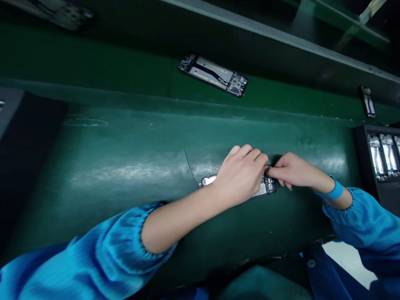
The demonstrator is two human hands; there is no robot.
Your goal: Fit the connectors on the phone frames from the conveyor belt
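Note:
An opened phone body (261, 190) lies flat on the green mat (125, 146), its right end showing small circuit parts. My left hand (242, 173) reaches across the middle of it with curled fingers, covering much of the phone. Its fingertips are bent down out of sight near the phone's upper right edge. My right hand (292, 170) is at the phone's right end, thumb and index finger pinched together by the circuit parts. Whatever sits between those fingertips is too small to tell. Both hands nearly meet there.
Another opened phone (214, 76) lies on the raised green strip behind, with a smaller-looking one (368, 102) far right and one (67, 14) at top left. A black tray (364, 154) at right holds several phone bodies. A dark panel (34, 137) is at left.

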